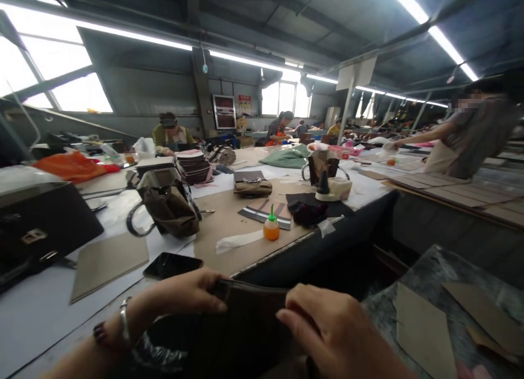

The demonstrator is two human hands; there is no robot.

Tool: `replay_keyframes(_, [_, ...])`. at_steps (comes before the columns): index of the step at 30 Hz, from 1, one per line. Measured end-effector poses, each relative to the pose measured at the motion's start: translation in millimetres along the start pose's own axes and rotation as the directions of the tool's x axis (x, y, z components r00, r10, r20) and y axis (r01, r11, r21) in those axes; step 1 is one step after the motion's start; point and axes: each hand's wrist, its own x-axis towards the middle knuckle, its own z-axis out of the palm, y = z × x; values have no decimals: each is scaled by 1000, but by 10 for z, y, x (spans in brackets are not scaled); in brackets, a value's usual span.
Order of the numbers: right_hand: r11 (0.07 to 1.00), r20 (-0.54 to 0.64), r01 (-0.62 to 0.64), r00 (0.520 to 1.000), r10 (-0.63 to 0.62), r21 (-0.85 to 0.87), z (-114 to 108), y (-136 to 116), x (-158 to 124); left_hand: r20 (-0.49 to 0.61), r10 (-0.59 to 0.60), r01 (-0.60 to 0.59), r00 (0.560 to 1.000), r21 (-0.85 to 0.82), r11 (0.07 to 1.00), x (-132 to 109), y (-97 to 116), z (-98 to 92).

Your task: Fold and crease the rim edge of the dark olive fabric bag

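Note:
Low in the picture, a dark brown handbag (249,324) is held in front of me, its top edge stretched between both hands. My left hand (202,291) pinches the left end of that edge, thumb in front. On the right, my right hand (327,319) grips the same edge with curled fingers and thumb. A plastic-wrapped round handle (159,354) shows beneath my left forearm. The bag's lower part is dark and partly cut off by the frame. A black phone (174,264) lies just beyond my left hand.
On the table (241,259) stand a glue bottle with a green spout (271,226), an olive-brown bag (167,209) and a folded bag (252,185). At left are a dark briefcase (45,226) and grey-brown boards (110,261). More panels (423,330) lie lower right. A co-worker (475,133) stands at right.

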Motion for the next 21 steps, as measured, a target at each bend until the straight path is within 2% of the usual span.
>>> replay_keyframes(2, [988,-40,60,997,-66,-144,225,146,258,-20,6,-7,1000,-41,999,55,-127,-40])
replay_keyframes(3, [983,-15,67,997,-71,-170,343,216,357,-27,15,-16,1000,-63,998,72,-194,-67])
replay_keyframes(7, [980,47,-30,998,41,-198,674,425,587,-75,55,-65,996,-131,989,99,-486,-196])
replay_keyframes(10, [976,58,-117,990,129,-181,735,478,723,-132,49,-70,990,-155,986,118,-669,-276])
replay_keyframes(12, [970,106,-134,982,158,-205,736,482,841,-167,38,-64,985,-152,986,134,-737,-316])
replay_keyframes(17, [945,283,-39,949,137,-325,789,462,1153,-313,2,8,950,30,1000,169,-784,-398])
replay_keyframes(19, [941,308,7,946,103,-338,837,450,1248,-387,3,29,922,77,997,185,-814,-433])
replay_keyframes(21, [947,294,39,954,59,-318,888,441,1323,-428,-4,31,904,56,998,207,-864,-473])
